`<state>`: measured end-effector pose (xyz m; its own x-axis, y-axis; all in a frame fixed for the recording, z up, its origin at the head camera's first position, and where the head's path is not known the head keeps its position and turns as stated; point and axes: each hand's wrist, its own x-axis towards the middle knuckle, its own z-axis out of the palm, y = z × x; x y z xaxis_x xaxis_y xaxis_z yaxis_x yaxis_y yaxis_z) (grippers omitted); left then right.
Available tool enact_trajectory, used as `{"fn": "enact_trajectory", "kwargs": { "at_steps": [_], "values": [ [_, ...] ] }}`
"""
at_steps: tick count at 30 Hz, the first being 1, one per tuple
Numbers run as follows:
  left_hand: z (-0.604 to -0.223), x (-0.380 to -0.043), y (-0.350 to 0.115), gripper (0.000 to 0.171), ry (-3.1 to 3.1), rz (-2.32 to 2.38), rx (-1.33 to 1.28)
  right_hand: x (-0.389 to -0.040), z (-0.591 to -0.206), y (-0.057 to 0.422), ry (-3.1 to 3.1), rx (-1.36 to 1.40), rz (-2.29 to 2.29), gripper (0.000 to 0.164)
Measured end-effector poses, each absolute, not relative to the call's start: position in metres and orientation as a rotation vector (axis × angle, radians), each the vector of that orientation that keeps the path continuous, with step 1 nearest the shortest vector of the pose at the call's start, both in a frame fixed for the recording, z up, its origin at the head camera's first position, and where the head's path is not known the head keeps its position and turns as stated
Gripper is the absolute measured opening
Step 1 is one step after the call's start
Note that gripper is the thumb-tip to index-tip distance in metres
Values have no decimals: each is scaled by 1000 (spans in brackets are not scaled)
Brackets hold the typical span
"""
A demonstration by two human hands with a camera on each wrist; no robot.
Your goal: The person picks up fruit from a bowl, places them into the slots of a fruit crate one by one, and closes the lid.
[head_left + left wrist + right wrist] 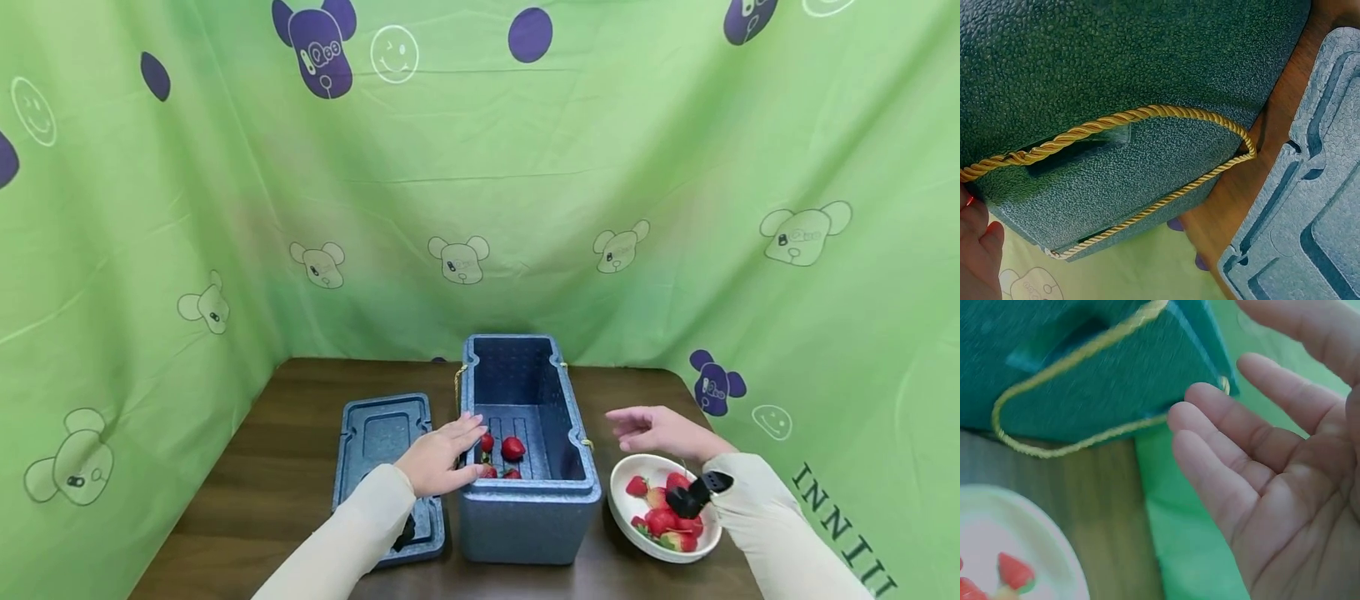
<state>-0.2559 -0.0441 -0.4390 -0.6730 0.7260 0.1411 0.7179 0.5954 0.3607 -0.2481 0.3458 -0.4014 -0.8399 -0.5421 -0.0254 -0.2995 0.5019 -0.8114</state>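
A deep blue-grey foam box [525,525] stands on the table with its top off, and several strawberries [513,448] lie on its floor at the near end. My left hand [444,457] rests at the box's left rim, its fingers extended over the edge. Between the box and a white bowl [628,533], my right hand [660,432] hovers over the bowl's far side. Its palm [1297,519] shows bare in the right wrist view, fingers spread and loosely bent. More strawberries [662,522] fill the bowl, partly covered by the black wrist camera.
The foam lid [386,429] lies flat left of the box, partly under my left forearm. Yellow rope handles [1166,111] hang along the box's sides. A green printed cloth [525,208] encloses the brown wooden table [247,500].
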Motion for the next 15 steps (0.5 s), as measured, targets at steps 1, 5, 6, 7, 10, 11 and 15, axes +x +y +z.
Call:
{"fn": "enact_trajectory", "kwargs": {
  "at_steps": [1,5,6,7,10,11,15],
  "values": [
    [-439,-256,-44,59,2787,617,1263,-244,-407,352,2490,-695,-1258,52],
    [-440,-256,-42,59,2781,631,1261,-224,-432,371,2576,-593,-1300,46],
    [-440,-256,-42,59,2780,632,1259,-220,-440,375,2594,-558,-1311,44],
    [-440,-256,-42,59,2779,636,1257,-217,-447,378,2607,-531,-1323,43],
    [-440,-256,-43,59,2781,637,1245,-208,-468,384,2631,-469,-1366,41],
    [-440,-256,-43,59,2780,638,1242,-206,-475,385,2646,-462,-1373,41],
    [-438,-256,-43,60,2778,637,1244,-202,-493,391,2649,-442,-1391,44]
  ]
}}
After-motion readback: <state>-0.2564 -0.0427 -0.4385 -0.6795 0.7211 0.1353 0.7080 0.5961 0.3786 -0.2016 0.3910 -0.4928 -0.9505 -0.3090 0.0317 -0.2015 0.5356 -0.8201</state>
